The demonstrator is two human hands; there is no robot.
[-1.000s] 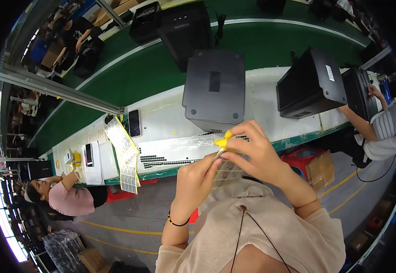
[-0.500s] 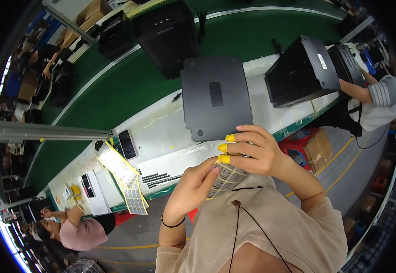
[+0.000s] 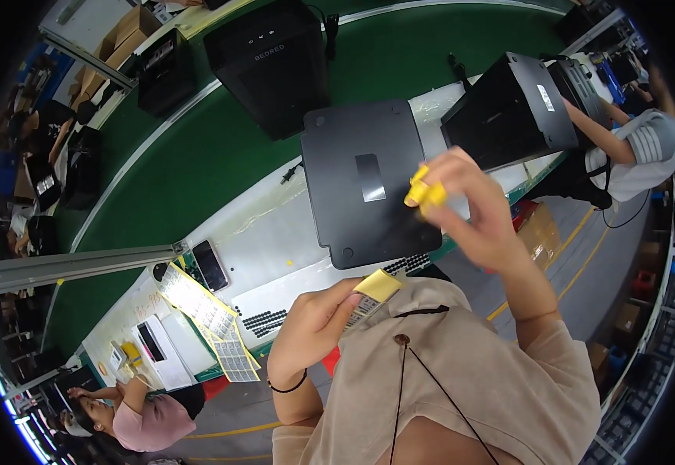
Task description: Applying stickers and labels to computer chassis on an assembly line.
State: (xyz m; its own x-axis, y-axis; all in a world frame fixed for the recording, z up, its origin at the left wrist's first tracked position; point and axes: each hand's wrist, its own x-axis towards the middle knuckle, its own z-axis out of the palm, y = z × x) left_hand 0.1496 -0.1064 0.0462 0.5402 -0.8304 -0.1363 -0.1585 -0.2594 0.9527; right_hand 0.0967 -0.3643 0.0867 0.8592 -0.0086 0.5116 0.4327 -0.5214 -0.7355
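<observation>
We look from the wearer's head in one wide fisheye view, facing steeply down and forward. The beige fabric shirt (image 3: 469, 380) lies closest, along the lower edge; a boxy dark grey case (image 3: 333, 186) sits at middle range, seen from above; the long green work surface (image 3: 205, 155) stretches farther off, bending toward the black rim.

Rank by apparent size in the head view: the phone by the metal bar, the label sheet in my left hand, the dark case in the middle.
1. Dark case
2. Label sheet in your left hand, partly hidden
3. Phone by the metal bar
</observation>
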